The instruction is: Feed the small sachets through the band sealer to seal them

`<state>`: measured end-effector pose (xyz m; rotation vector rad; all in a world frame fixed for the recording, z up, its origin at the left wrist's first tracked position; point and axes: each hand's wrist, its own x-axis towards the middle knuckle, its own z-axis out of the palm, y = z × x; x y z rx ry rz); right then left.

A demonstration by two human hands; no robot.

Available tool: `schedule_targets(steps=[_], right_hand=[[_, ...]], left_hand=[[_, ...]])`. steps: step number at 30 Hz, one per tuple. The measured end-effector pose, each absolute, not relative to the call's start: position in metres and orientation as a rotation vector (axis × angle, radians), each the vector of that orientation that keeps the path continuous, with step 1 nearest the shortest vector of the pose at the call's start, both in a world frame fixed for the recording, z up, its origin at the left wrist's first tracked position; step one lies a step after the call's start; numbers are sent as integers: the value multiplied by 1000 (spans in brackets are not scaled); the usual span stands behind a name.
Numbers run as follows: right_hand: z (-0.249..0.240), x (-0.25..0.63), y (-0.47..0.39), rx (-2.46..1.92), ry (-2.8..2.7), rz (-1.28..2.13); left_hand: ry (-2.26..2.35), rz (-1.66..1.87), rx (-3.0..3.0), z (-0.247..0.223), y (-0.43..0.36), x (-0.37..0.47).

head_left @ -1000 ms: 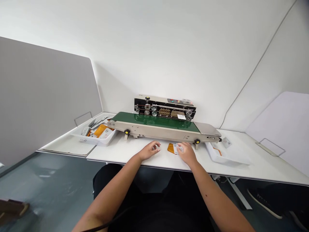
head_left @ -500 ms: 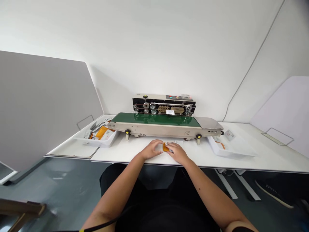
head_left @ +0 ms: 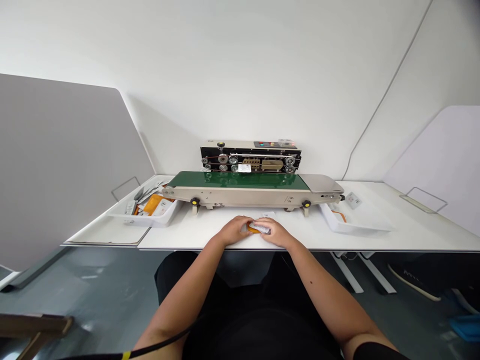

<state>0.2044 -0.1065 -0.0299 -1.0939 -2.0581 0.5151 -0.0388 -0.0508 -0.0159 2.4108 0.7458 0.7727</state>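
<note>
A small orange-and-white packet [head_left: 258, 228] is between my hands just above the front of the white table. My left hand [head_left: 235, 230] grips its left end, fingers curled on the far side and thumb near. On the other end, my right hand [head_left: 276, 233] has its fingers over the packet's top and its thumb below. Beyond my fingers, a white card-like piece [head_left: 268, 214] lies on the table. A band sealer with a green conveyor belt [head_left: 240, 181] stands behind, and a white packet [head_left: 244, 168] stands upright along its rollers.
At the left, a white bin [head_left: 161, 220] is filled with orange and white packets. Another white bin [head_left: 360, 227] at the right has a few packets at its left end. Grey panels [head_left: 67, 165] flank the table. Black knobs [head_left: 306, 204] stick out from the sealer's front.
The packet between my hands has turned so more of its white printed face shows, and my left fingers have closed on it. The white packet on the sealer has travelled left.
</note>
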Motion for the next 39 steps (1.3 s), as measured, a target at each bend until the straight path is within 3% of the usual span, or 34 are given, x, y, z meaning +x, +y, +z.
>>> schedule_targets(steps=[13,19,30,39], right_hand=[[-30,201,-108,-1049,-2140,516],[-30,198,-109,-1047,-1986,410],[2,194,-103,-1213,-1876,546],[30,220,-102,-1339,-2021,453]], left_hand=[[701,772,2463,-12,-52,-36],[678,930,2442,-7,-54,-38],[878,1097,2358,-16,-55,-45],[847,1130,2250,-10,-60,-46]])
